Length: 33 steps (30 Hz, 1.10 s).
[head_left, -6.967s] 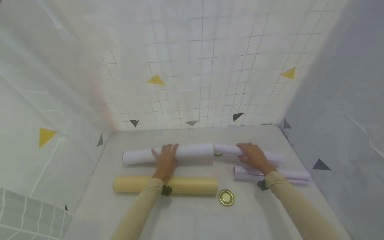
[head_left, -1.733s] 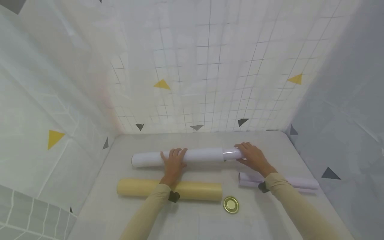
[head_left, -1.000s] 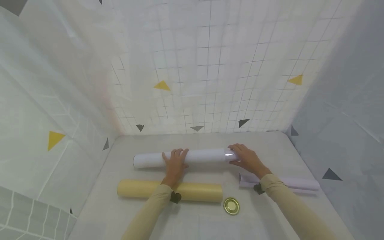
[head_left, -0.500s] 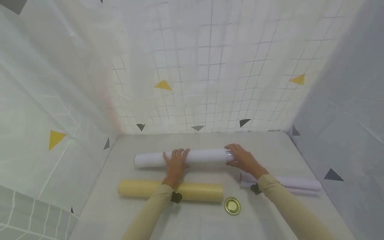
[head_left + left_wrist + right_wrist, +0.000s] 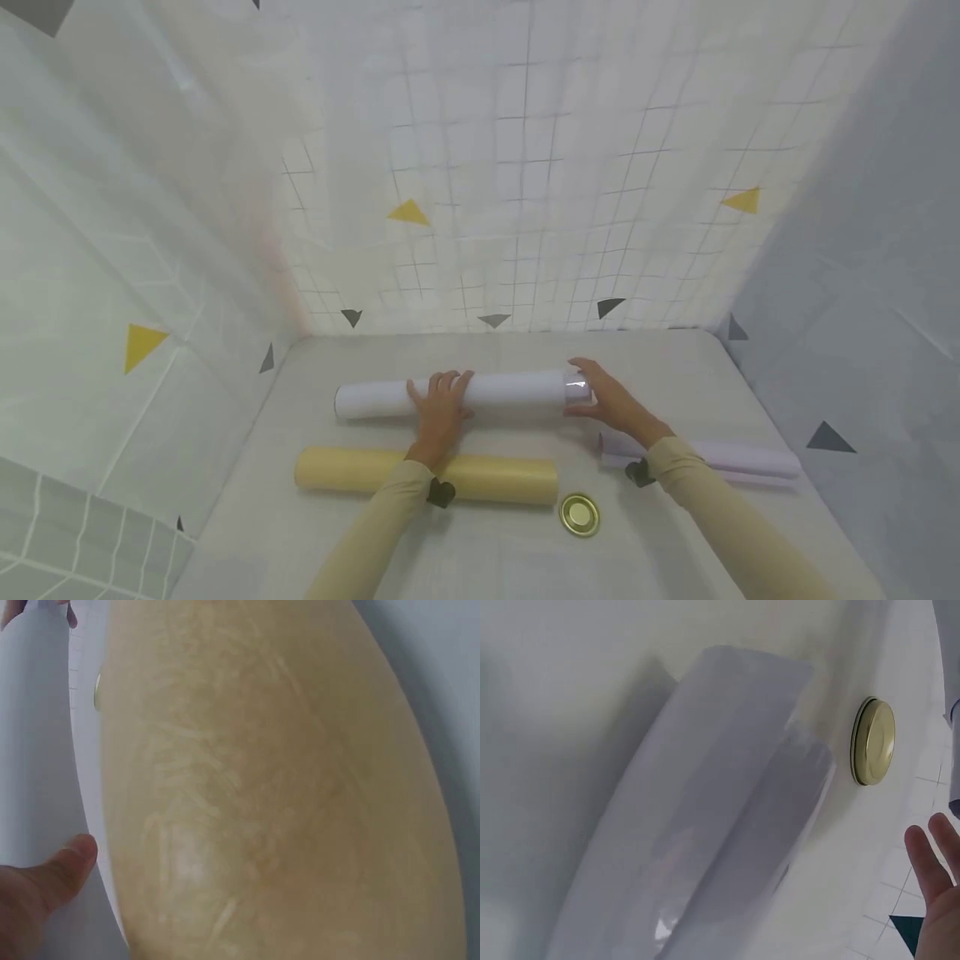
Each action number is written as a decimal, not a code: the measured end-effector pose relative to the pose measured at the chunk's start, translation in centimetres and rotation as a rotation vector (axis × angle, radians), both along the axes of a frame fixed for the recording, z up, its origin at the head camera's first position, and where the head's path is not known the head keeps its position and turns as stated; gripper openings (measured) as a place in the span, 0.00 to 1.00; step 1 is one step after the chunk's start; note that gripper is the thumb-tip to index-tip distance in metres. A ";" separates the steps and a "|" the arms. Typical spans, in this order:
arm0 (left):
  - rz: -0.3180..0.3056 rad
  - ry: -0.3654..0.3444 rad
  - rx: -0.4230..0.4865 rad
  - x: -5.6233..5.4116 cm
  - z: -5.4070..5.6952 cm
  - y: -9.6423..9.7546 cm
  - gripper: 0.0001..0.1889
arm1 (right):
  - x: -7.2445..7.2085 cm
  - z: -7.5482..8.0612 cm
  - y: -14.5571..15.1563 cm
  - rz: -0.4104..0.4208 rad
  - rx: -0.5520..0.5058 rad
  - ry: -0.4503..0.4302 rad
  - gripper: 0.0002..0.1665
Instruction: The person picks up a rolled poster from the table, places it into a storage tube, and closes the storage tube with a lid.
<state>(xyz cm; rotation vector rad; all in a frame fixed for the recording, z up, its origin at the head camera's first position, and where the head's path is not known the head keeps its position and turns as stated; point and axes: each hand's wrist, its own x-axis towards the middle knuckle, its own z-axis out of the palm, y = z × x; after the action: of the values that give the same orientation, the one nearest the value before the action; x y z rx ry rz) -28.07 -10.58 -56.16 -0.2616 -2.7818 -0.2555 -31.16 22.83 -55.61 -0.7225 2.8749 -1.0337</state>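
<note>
A white cardboard tube (image 5: pixel 517 392) lies crosswise near the back of the surface. My left hand (image 5: pixel 438 417) grips it around its middle, fingers over the top; the left wrist view shows the thumb (image 5: pixel 71 866) against its side. From the tube's right end sticks out a short length of glossy rolled sheet (image 5: pixel 576 388), the rest hidden inside. My right hand (image 5: pixel 618 408) is at that end with fingers and thumb spread to either side. In the right wrist view its fingers (image 5: pixel 930 862) are straight and apart from the roll's end.
A tan tube (image 5: pixel 502 479) lies in front, under the left forearm. Right of it is a round gold metal lid (image 5: pixel 580 514). Another glossy lilac roll (image 5: pixel 750 458) lies partly beneath the right forearm. Patterned sheeting walls (image 5: pixel 487 250) enclose the surface at back and sides.
The rolled sheet, long outside the tube at first, has slid left until only a short end shows. In the last half second my right fingers spread off that end. My left hand keeps its grip.
</note>
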 end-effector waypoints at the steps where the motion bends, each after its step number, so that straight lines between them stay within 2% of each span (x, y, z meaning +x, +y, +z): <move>1: -0.001 0.002 0.006 0.0 0.0 0.0 0.40 | 0.1 0.0 0.1 -0.016 -0.015 -0.038 0.55; 4: 0.000 0.013 0.016 0.0 0.0 0.0 0.40 | 0.3 0.0 0.3 -0.058 -0.036 -0.134 0.46; 7: 0.001 0.011 0.034 -0.1 0.0 0.1 0.40 | 0.5 0.1 0.2 -0.088 -0.055 -0.213 0.42; 12: 0.015 0.000 0.037 -0.1 0.1 0.2 0.39 | 0.4 0.5 0.0 -0.141 -0.123 -0.230 0.41; 17: 0.019 0.012 0.049 0.0 0.2 0.3 0.40 | 0.3 1.3 -0.1 -0.211 -0.256 -0.243 0.41; 26: 0.055 0.042 0.055 -0.1 0.3 0.5 0.41 | 0.1 1.9 0.2 -0.109 -0.428 -0.262 0.37; 33: 0.061 0.036 0.053 -0.5 -0.1 0.6 0.41 | 0.0 2.0 0.2 -0.008 -0.516 -0.314 0.38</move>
<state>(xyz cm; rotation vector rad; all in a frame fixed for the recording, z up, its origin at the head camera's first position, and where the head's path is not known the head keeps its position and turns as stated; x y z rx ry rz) -28.59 -9.99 -56.23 -0.1659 -2.7380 -0.3062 -31.18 23.07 -53.62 -0.4939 2.3636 -1.7396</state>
